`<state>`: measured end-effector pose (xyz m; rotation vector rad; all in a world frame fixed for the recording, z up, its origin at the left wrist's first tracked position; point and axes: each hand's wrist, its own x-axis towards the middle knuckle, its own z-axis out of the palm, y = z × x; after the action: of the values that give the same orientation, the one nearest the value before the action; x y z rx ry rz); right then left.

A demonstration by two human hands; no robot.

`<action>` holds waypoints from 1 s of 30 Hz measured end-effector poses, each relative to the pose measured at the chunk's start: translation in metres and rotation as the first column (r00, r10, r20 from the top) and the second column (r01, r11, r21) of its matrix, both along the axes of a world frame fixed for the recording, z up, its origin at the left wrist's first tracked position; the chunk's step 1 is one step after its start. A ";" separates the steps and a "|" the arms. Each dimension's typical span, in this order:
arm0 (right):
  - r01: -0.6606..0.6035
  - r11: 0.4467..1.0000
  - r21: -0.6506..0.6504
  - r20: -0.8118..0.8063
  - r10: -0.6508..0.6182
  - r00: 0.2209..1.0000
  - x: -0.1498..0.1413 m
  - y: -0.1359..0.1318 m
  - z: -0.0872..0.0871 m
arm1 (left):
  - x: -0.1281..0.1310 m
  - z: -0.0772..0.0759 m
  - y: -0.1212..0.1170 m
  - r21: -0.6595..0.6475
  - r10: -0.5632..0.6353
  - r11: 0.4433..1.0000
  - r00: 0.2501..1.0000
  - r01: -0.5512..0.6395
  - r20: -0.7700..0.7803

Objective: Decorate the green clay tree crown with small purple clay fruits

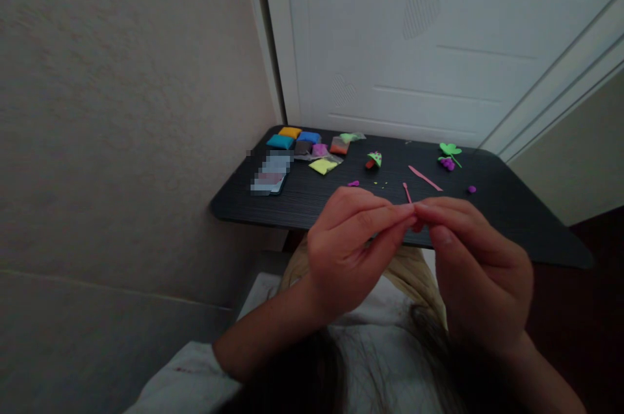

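Observation:
My left hand (351,245) and my right hand (480,264) meet fingertip to fingertip above the table's front edge. Both are closed in a pinch; whatever sits between the fingers is hidden or too small to name. Just beyond the fingertips shows a thin pink modelling tool (407,193), its lower end covered by my hands. A longer pink clay knife (425,178) lies to its right. Behind my left hand rests a small purple clay piece (353,184). A clay mushroom with a green cap (375,158) and orange stem lies farther back.
Several coloured clay packets (290,132) and a pixelated phone-like object (270,173) occupy the left of the black table (244,206). To the right lie a green clay leaf (449,150), a purple clay cluster (447,164) and a purple ball (471,190). A white door (351,30) stands behind.

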<state>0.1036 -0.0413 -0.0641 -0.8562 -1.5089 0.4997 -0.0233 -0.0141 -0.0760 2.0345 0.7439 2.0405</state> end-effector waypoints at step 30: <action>0.085 0.992 0.098 0.190 -0.102 0.976 0.005 0.006 0.003 | 0.005 -0.002 0.002 -0.307 -0.118 0.934 0.970 0.181 0.212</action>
<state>0.1085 -0.0356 -0.0613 -0.9224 -1.6479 0.2832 -0.0178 -0.0125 -0.0780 1.6372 0.7985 1.8509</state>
